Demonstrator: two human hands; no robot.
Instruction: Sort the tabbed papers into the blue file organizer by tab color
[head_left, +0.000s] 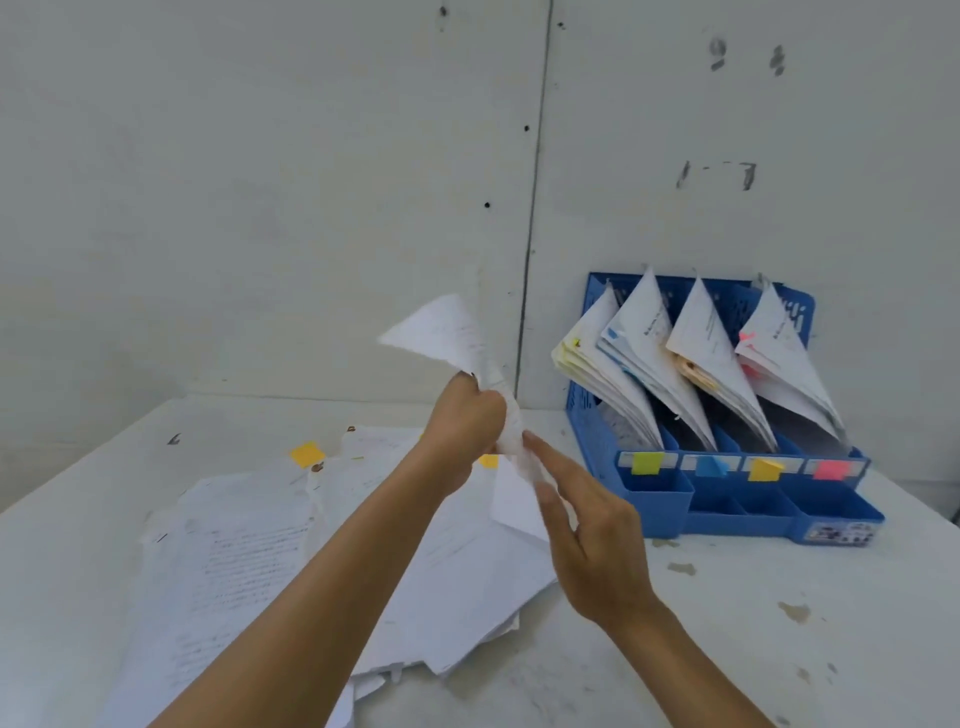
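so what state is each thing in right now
left hand: grips the held paper
right hand: open, fingers straight, by the paper's lower part
held paper: in the air, crumpled at the grip
paper pile: loose, spread on the table
blue file organizer: upright, all four slots hold papers

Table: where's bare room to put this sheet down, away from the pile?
Bare table lies on the right, in front of the blue file organizer and beside the loose paper pile. Another bare strip runs along the far left, between pile and wall. The left-centre is crowded with papers; all four organizer slots are packed.
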